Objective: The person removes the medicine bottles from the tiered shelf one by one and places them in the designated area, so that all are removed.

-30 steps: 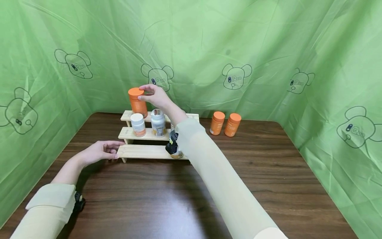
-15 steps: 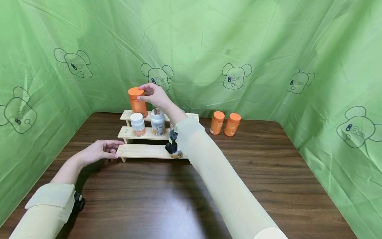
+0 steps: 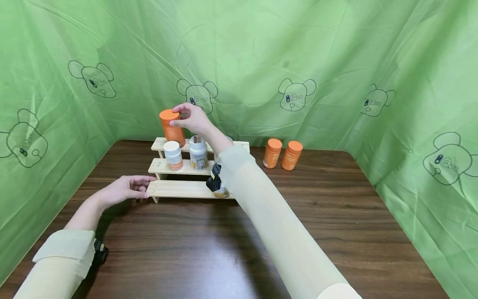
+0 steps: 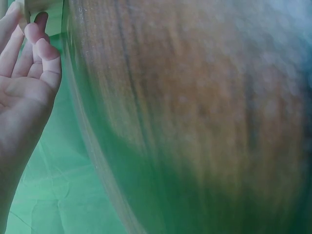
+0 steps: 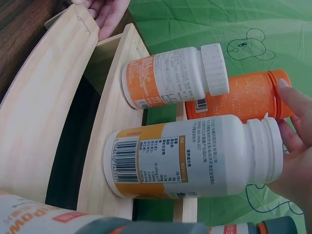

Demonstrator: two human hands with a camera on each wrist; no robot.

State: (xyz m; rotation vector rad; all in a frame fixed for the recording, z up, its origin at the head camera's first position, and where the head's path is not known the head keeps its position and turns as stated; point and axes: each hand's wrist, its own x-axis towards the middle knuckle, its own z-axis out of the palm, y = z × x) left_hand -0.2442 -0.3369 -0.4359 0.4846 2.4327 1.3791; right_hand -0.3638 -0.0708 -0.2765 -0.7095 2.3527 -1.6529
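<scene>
On the top tier of a three-tiered wooden stand [image 3: 177, 189], an orange bottle [image 3: 174, 135] was held upright by the right hand [image 3: 195, 119], its lid pinched at the side nearest that hand between the thumb and fingers. Well below and to the left of the right hand, the left end of the bottom tier was gripped between the thumb and fingers of the left hand [image 3: 121, 192].

Just below the right hand, on the middle tier, a small white bottle [image 3: 173, 156] with an orange label was placed, and beside it a taller white bottle [image 3: 198, 154] was set. Under the right wrist, a partly covered bottle [image 3: 222, 193] was seen on the bottom tier, its upper part hidden by a black wrist camera [image 3: 214, 178]. Below the right hand in its own wrist view, a dark-capped bottle [image 5: 280, 226] was only partly shown.

To the right of the right hand, well apart from it, a second orange bottle [image 3: 272, 154] and a third orange bottle [image 3: 291, 156] were stood close together on the dark worktop [image 3: 168, 245]. Behind both hands, a green cloth [image 3: 246, 41] was hung.
</scene>
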